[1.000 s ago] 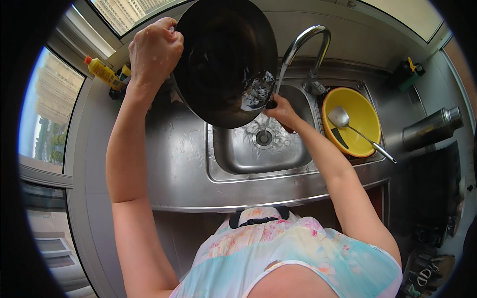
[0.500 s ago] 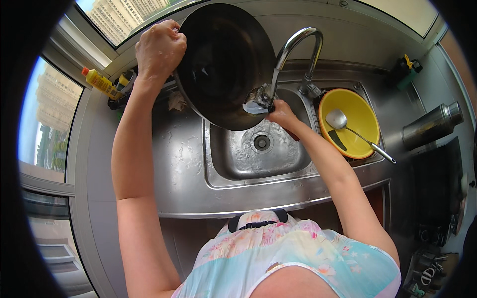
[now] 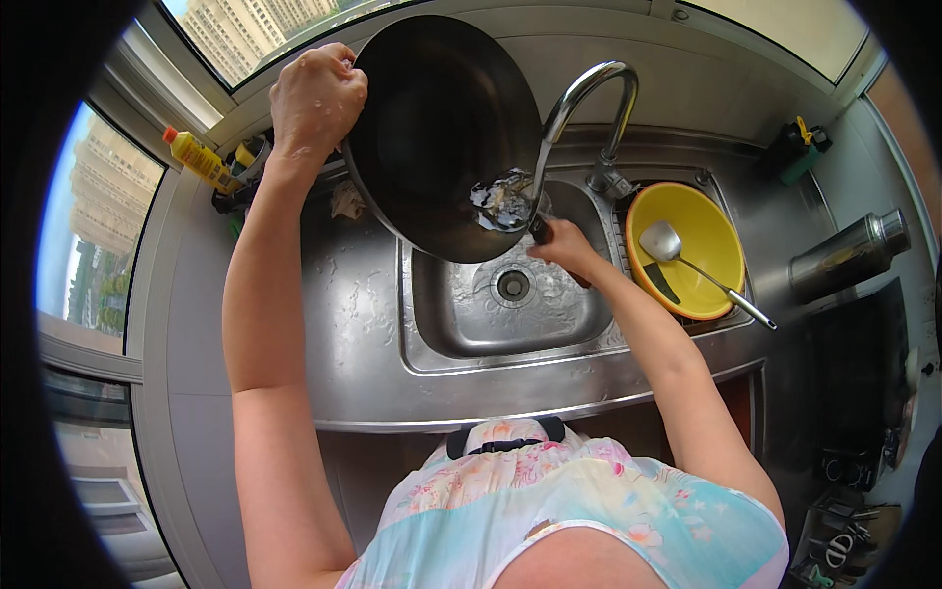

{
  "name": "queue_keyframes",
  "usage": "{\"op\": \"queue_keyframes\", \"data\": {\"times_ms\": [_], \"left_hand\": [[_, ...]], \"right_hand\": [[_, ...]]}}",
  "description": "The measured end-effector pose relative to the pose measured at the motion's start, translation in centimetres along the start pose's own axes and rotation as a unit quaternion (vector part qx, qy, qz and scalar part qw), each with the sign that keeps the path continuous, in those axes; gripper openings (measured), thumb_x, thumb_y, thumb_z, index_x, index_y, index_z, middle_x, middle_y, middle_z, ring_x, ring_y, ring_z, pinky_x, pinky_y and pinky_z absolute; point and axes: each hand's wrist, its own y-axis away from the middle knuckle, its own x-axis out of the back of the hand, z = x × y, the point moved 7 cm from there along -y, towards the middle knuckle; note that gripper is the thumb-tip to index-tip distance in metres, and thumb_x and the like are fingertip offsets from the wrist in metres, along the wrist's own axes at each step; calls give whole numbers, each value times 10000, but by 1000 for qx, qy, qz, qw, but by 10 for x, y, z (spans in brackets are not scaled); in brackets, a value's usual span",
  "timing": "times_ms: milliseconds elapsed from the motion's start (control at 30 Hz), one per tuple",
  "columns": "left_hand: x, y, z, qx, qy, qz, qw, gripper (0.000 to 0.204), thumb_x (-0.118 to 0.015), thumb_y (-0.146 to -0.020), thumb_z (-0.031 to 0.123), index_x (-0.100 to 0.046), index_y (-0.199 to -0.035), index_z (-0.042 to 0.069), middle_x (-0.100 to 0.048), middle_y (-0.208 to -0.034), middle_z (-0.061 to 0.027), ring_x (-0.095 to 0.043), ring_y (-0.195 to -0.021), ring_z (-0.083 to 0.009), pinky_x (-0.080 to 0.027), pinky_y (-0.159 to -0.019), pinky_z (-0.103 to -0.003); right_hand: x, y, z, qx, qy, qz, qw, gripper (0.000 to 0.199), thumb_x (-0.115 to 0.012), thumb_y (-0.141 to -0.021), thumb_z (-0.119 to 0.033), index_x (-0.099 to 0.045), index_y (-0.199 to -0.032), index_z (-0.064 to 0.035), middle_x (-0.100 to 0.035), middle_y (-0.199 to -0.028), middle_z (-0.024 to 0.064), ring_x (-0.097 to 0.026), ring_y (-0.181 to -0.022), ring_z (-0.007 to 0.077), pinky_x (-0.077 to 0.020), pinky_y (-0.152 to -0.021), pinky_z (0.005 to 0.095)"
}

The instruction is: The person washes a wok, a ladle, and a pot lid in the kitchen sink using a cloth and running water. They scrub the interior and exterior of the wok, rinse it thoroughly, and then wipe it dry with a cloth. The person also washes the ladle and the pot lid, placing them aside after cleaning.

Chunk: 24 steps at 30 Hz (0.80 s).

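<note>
A large dark wok point(image 3: 437, 118) is held tilted above the sink point(image 3: 451, 319), its inside turned toward me. At its upper left rim, my left hand point(image 3: 319, 101) is closed around a grip that the fingers mostly hide. My right hand point(image 3: 566, 247) is wrapped round the wok's long handle at the lower right, just below the tap. From the curved chrome tap point(image 3: 601, 77), water runs into the wok near the handle side. It gathers there in a rippling, shiny pool point(image 3: 502, 200). Wet drops cover the left hand.
Right of the sink, a yellow basin point(image 3: 708, 267) holds a metal ladle point(image 3: 663, 241), its handle over the rim. A steel flask point(image 3: 849, 257) stands farther right. At the left are a yellow bottle point(image 3: 199, 159) and a crumpled cloth point(image 3: 346, 200). Dark bottles point(image 3: 800, 147) stand at the back right.
The wok has shifted down slightly, and the water pool inside it now spreads wider and farther from the handle. Both hands keep their hold.
</note>
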Motion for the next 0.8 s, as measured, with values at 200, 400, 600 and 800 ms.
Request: {"op": "queue_keyframes", "data": {"times_ms": [200,400,600,800], "left_hand": [[-1,7,-13,30,-5,-38,999,246,-565,-757,192,-710,-918,74,-684,-837,-160,-660,-822,-324,-511,-782,-389],[10,32,-59,86,19,-28,996,249,-555,-736,188,-715,-886,69,-676,-840,-181,-650,-829,-350,-504,-794,-411],[12,127,-106,116,120,66,984,250,-605,-774,147,-688,-961,4,-685,-836,-177,-667,-727,-276,-518,-703,-331],[-49,243,-125,195,175,126,957,258,-663,-807,119,-668,-1021,-24,-679,-844,-162,-596,-633,-184,-497,-648,-269]], "right_hand": [[-6,14,-13,-70,-236,-126,961,225,-745,-734,-171,-592,-800,-20,-592,-637,55,-568,-562,125,-452,-525,269],[2,40,-57,-153,-292,-101,939,630,-524,-853,-637,-562,-702,-27,-523,-570,47,-500,-498,138,-418,-506,273],[39,44,-87,-89,155,0,984,666,-559,-783,-675,-654,-688,-23,-608,-591,102,-607,-566,191,-466,-593,324],[52,61,-87,-18,352,177,919,576,-596,-739,-637,-664,-745,-65,-642,-672,145,-633,-689,334,-475,-635,411]]}}
